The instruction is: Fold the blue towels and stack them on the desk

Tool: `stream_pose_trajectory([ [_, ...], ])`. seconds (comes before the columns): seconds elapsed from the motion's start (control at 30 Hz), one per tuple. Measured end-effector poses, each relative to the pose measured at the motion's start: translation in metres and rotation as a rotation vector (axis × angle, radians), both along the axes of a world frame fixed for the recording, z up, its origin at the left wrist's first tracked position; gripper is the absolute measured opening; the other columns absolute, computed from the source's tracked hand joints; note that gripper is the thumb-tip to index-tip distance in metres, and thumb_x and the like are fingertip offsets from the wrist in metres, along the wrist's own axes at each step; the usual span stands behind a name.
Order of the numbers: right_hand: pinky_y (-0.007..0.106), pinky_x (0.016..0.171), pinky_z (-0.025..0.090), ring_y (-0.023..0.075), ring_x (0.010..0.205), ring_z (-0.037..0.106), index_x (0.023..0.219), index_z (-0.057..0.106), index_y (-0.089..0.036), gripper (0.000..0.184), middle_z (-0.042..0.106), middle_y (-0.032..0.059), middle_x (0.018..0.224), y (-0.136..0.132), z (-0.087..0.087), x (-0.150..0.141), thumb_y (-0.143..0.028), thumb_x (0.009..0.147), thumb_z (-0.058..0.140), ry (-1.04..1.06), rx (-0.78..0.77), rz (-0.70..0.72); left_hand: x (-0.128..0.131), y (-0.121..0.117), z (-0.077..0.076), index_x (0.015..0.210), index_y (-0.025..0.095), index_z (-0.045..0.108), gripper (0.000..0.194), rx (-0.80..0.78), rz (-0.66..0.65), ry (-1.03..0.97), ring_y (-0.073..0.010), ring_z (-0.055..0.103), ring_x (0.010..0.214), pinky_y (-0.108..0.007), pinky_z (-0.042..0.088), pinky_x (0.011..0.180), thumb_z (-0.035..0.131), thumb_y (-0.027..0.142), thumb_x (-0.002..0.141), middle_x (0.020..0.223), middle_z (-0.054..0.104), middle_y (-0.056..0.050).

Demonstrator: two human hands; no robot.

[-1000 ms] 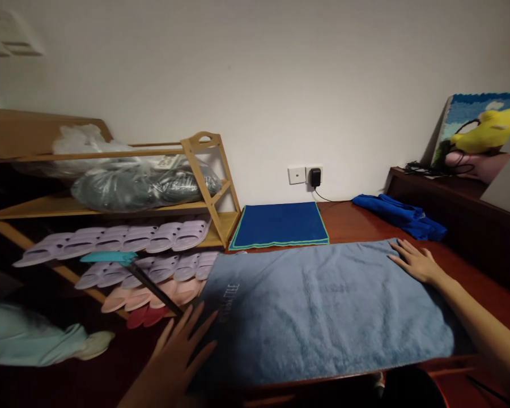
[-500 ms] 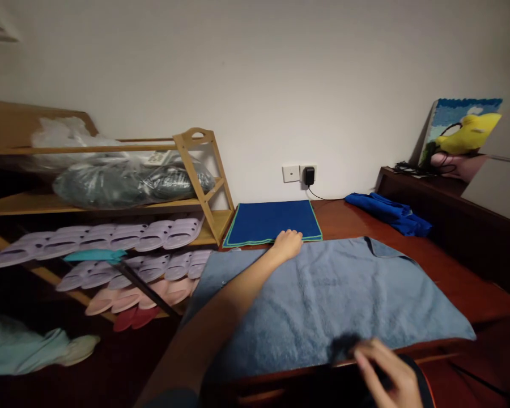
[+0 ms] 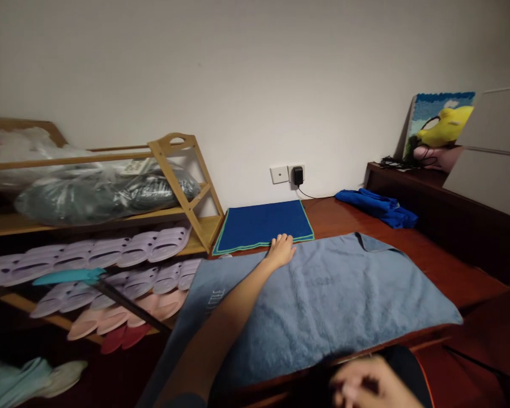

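Note:
A grey-blue towel [image 3: 340, 294] lies spread over the reddish-brown wooden surface, its far right corner folded over and its near side rumpled. My left hand [image 3: 281, 251] rests palm down on the towel's far edge, fingers stretched toward a folded dark-blue cloth [image 3: 266, 224] with green edging just beyond. Pale lettering shows on the towel beside my left forearm. Low in the view, my right hand [image 3: 372, 382] is in front of the towel's near edge. Motion smears its bent fingers, and I cannot make out whether anything is in them.
To the left stands a wooden rack [image 3: 202, 226] with lilac slippers [image 3: 136, 246], pink slippers [image 3: 123, 317] and a plastic-wrapped bundle [image 3: 85, 192]. A bright-blue folded cloth [image 3: 376, 208] lies far right. A black plug [image 3: 298, 175] with a cord sits in the wall socket.
The view has shifted, uncovering more lettering on the towel. My right hand has moved down and nearer; the dark blur at its fingertips no longer shows clearly. My left hand keeps its place on the towel.

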State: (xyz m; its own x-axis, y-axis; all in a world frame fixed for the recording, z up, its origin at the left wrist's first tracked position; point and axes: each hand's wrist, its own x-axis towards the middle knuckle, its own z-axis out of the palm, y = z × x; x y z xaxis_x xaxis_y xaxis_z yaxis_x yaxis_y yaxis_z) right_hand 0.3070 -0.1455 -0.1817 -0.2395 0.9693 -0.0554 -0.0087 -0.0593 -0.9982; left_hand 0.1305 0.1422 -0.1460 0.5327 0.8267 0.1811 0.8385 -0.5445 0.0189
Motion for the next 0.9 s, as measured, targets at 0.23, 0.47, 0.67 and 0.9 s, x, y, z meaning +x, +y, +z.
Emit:
stream_pose_trajectory([
  [0.23, 0.019, 0.057, 0.055, 0.0151, 0.076, 0.068, 0.098, 0.062, -0.010, 0.020, 0.068, 0.0147, 0.099, 0.141, 0.052, 0.136, -0.012, 0.084, 0.048, 0.295, -0.412, -0.485, -0.004, -0.014, -0.005, 0.102, 0.017, 0.051, 0.020, 0.095, 0.003, -0.093, -0.0262, 0.043, 0.103, -0.039, 0.032, 0.087, 0.037, 0.028, 0.093, 0.106, 0.051, -0.011],
  [0.47, 0.018, 0.055, 0.056, 0.0139, 0.068, 0.068, 0.113, 0.049, -0.010, 0.031, 0.068, 0.0174, 0.098, 0.180, 0.036, 0.189, -0.007, 0.082, 0.048, 0.229, -0.326, -0.620, -0.005, -0.013, -0.006, 0.098, 0.018, 0.053, 0.017, 0.130, -0.009, -0.132, -0.0250, 0.045, 0.099, -0.038, 0.034, 0.085, 0.040, 0.026, 0.091, 0.103, 0.052, -0.010],
  [0.67, 0.016, 0.046, 0.050, 0.0124, 0.057, 0.065, 0.109, 0.057, -0.016, 0.037, 0.071, 0.0060, 0.081, 0.183, 0.034, 0.220, -0.008, 0.074, 0.052, 0.022, -0.170, -0.813, -0.006, -0.011, -0.009, 0.098, 0.018, 0.054, 0.018, 0.129, -0.018, -0.137, -0.0248, 0.045, 0.099, -0.038, 0.034, 0.084, 0.040, 0.026, 0.091, 0.103, 0.052, -0.010],
  [0.9, 0.018, 0.028, 0.032, 0.0100, 0.034, 0.047, 0.090, 0.061, -0.010, 0.017, 0.065, 0.0085, 0.057, 0.179, 0.025, 0.231, -0.014, 0.074, 0.054, -0.102, -0.277, -0.700, -0.007, -0.011, -0.008, 0.097, 0.019, 0.054, 0.016, 0.117, -0.018, -0.152, -0.0245, 0.046, 0.099, -0.037, 0.034, 0.085, 0.041, 0.026, 0.091, 0.102, 0.052, -0.009],
])
